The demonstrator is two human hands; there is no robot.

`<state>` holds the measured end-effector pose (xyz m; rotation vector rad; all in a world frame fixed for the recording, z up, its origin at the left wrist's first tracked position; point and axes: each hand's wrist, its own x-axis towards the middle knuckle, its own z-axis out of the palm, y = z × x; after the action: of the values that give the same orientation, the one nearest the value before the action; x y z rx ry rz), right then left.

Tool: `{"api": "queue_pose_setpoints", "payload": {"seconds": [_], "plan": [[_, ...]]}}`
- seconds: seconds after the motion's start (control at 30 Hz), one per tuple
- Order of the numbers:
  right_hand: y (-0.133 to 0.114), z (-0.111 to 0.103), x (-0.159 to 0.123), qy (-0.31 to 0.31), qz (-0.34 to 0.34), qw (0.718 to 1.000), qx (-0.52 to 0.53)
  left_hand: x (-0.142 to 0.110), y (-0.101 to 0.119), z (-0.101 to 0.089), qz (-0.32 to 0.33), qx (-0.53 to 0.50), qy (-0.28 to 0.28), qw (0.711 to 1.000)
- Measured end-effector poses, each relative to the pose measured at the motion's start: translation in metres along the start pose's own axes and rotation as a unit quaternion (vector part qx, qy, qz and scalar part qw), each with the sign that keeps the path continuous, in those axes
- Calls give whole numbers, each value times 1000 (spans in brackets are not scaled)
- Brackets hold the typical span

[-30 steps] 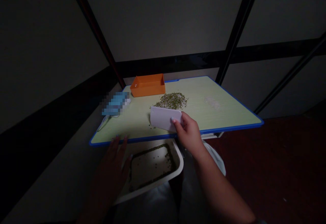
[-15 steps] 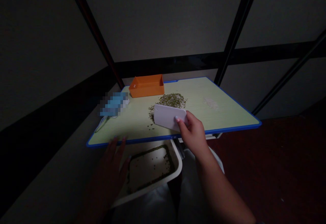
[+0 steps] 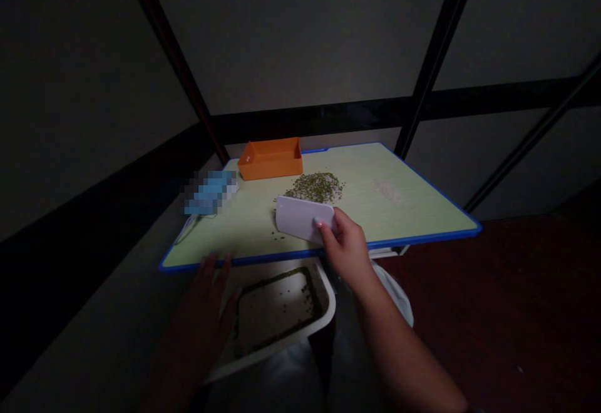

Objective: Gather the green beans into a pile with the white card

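My right hand (image 3: 345, 247) grips a white plastic scraper (image 3: 303, 218) by its right end, thumb on the near face. The scraper stands tilted on the table, just on the near side of a pile of small green grains (image 3: 318, 186), mixed with paler ones. It hides part of the pile's near edge. In shadow, my left hand (image 3: 200, 313) has its fingers apart, the tips at the table's near left edge. Beside it, under that edge, is a white tub (image 3: 328, 313) with scattered grains and a dark band of them along its inner sides.
An orange open box (image 3: 271, 166) stands at the back left of the pale table (image 3: 422, 222), which has a blue rim. A blurred blue item (image 3: 211, 193) with a white cord lies at the left edge. Pale grains (image 3: 389, 191) are spread at the right.
My right hand and the scraper have moved a little to the left and nearer to me. More pale grains show in the pile. My left hand has stayed in place.
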<state>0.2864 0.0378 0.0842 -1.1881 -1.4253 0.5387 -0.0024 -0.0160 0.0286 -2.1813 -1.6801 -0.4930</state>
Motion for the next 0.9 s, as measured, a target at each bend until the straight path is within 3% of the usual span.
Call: {"api": "queue_pose_setpoints", "payload": {"seconds": [0.47,0.9], "plan": [[4,-8,3,32,0,999,-8,-1,1,1,2,4,3,1000],[3,-1,1,11,2,1000,0,-1,0,2,1,-5,-2,1000]]}}
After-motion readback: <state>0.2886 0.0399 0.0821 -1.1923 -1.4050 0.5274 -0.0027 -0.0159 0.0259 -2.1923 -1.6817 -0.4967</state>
